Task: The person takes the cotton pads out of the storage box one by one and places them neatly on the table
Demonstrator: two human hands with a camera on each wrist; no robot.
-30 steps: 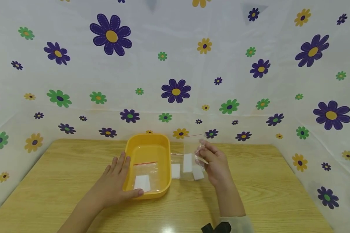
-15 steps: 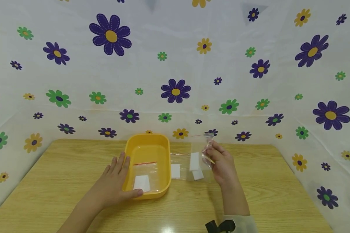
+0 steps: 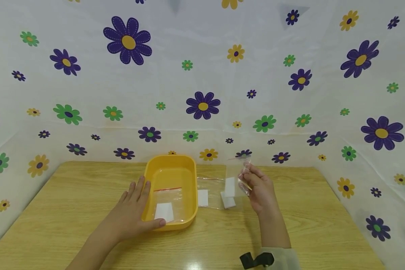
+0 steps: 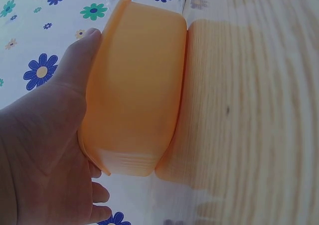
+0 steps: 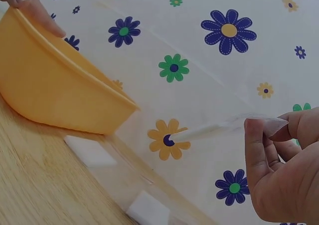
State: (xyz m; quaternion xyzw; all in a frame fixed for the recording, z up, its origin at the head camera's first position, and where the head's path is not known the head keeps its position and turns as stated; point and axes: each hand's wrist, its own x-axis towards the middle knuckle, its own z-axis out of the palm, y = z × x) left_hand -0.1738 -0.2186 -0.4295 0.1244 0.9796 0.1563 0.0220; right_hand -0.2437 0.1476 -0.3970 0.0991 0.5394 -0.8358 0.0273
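My left hand point(image 3: 130, 210) rests on the yellow tray point(image 3: 170, 162), fingers extended along its left rim and thumb over the front rim. A clear zip bag point(image 3: 168, 197) with a red seal line and a white square lies inside the tray. To the right, my right hand point(image 3: 261, 189) pinches the side of another clear zip bag point(image 3: 235, 170), raised above the table with a white piece in it. In the right wrist view, this bag point(image 5: 212, 128) extends leftward from thumb and fingertips. Beneath it, white squares point(image 3: 203, 198) in clear plastic lie on the table beside the tray.
The wood-grain table point(image 3: 307, 225) meets a white flower-print cloth point(image 3: 202, 75) standing behind it and at both sides. A black device point(image 3: 256, 260) sits on the right wrist near the sleeve.
My right hand has moved rightward with the pinched zip bag, away from the tray, showing more of the plastic lying on the table. The left hand and the tray have stayed put.
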